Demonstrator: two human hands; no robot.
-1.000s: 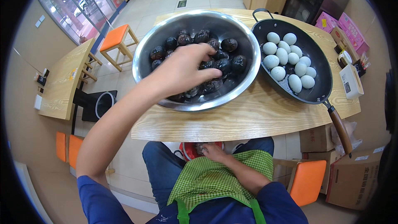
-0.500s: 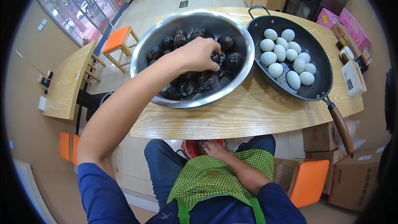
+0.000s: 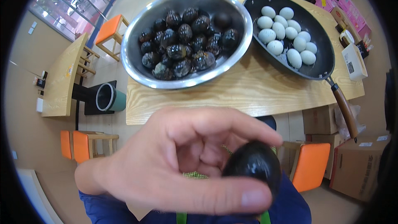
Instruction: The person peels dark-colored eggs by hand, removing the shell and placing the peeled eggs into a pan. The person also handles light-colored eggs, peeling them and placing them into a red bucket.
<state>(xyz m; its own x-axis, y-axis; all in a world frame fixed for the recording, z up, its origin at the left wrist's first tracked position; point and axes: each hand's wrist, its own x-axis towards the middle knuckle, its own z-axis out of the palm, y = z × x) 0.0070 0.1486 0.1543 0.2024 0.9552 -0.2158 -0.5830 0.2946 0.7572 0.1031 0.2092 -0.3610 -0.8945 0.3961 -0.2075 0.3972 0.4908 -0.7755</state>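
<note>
Close to the camera, my left hand [image 3: 178, 161] pinches a glossy, black preserved egg [image 3: 255, 166] between thumb and fingers. It has a smooth, dark surface. My right hand is out of sight behind the left one. On the table beyond, a wide steel bowl [image 3: 139, 72] holds many dark preserved eggs [image 3: 184, 33], some with patches of pale residue. To its right stands a black frying pan [image 3: 323, 54] with a wooden handle, holding several pale blue-green eggs [image 3: 280, 29].
The wooden table [image 3: 199, 99] carries both vessels. A white device [image 3: 354, 64] and pink boxes [image 3: 346, 8] sit at its right end. Cardboard boxes [image 3: 360, 166] and an orange stool [image 3: 311, 166] are at the lower right. A green bin [image 3: 118, 99] stands on the floor at left.
My left hand has come out of the steel bowl and up close to the camera, carrying a black preserved egg. My right hand, earlier low by my lap, is now hidden.
</note>
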